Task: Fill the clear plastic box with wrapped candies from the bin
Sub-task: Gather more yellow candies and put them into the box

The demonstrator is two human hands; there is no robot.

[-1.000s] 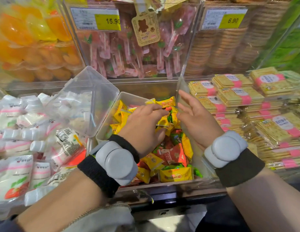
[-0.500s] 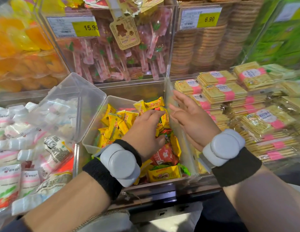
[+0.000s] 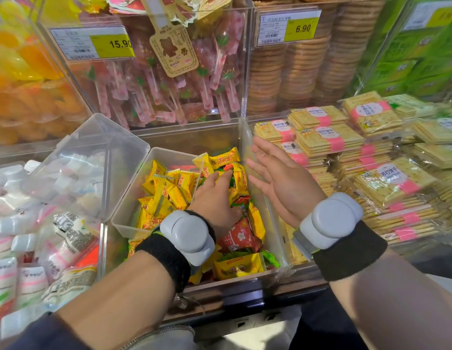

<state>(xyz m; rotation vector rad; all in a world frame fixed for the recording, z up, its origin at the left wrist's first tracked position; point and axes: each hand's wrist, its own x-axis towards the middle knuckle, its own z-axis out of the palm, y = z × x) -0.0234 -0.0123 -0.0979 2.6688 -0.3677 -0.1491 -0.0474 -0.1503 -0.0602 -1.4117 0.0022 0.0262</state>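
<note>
The clear plastic box (image 3: 130, 188) sits inside the candy bin (image 3: 247, 277) at its left, with its hinged lid (image 3: 93, 168) swung open to the left. Yellow wrapped candies (image 3: 169, 195) lie piled in the box. Red, green and yellow wrapped candies (image 3: 241, 236) fill the bin around it. My left hand (image 3: 214, 200) rests palm down on the candies by the box's right rim, fingers stretched forward; what lies under the palm is hidden. Just to the right, my right hand (image 3: 278, 178) is held open with fingers spread, palm facing left, at the bin's right wall.
Clear bins of pink lollipops (image 3: 169, 97) and stacked round biscuits (image 3: 303, 72) stand behind. Wrapped cracker packs (image 3: 346, 147) lie to the right, white marshmallow bags (image 3: 30, 223) to the left. A dark shelf edge (image 3: 245, 299) runs along the front.
My left hand has uncurled and slid toward the box's right rim; more yellow candies lie in the box. My right hand has opened wider and drawn slightly right.
</note>
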